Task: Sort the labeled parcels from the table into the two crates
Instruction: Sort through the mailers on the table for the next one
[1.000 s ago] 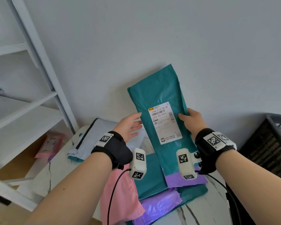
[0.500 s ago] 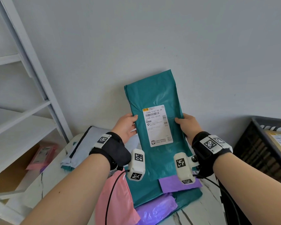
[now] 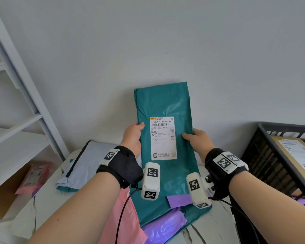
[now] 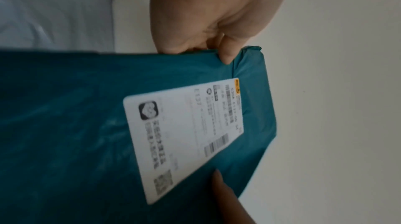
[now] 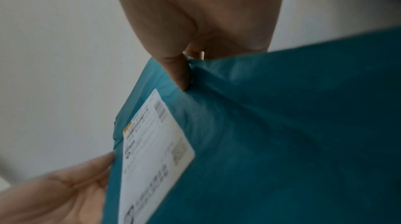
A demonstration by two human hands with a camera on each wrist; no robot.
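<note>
- Teal plastic mailer parcel [image 3: 165, 106] held upright above the white marble-patterned table [image 3: 217, 231], its white shipping label [image 3: 163, 138] facing the head camera.
- Left hand [image 3: 132, 136] pinches the left edge, right hand [image 3: 199, 142] pinches the right; thumbs in front.
- Step, as judged: reading the label.
- Next: choose a crate; the black slatted crate [image 3: 271, 166] stands at the right.

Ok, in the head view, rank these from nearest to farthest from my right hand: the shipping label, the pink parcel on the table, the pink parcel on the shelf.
From the right hand:
1. Shipping label, just left of it on the held teal parcel.
2. Pink parcel on the table, lower left.
3. Pink parcel on the shelf, far left.
</note>
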